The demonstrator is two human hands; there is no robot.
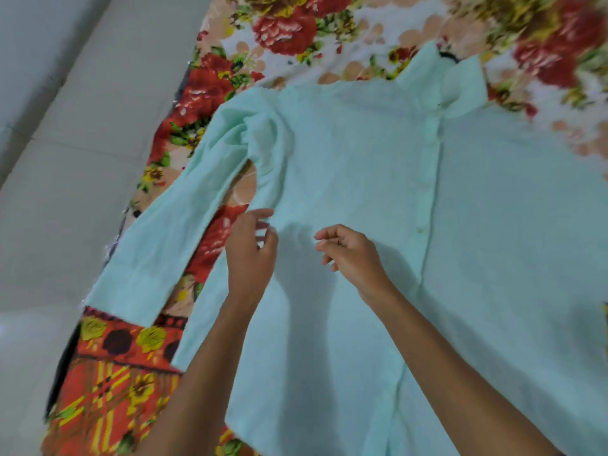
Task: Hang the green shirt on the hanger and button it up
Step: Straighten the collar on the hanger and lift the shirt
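The pale green shirt (362, 153) lies spread flat, front up, on a flowered bed sheet, its collar toward the top right. The button placket (427, 179) runs down the middle and looks closed along the part I can see. A small dark piece of the hanger (448, 56) pokes out at the collar. One sleeve (158, 238) stretches toward the lower left. My left hand (251, 255) hovers at the shirt's side seam under the armpit, fingers loosely apart. Just above the shirt's front, my right hand (350, 255) has its fingers curled and holds nothing I can see.
The flowered bed sheet (296, 28) covers the bed, with an orange patterned cloth (112, 383) at the lower left. The bed's edge runs diagonally on the left, and beyond it is pale tiled floor (65, 126).
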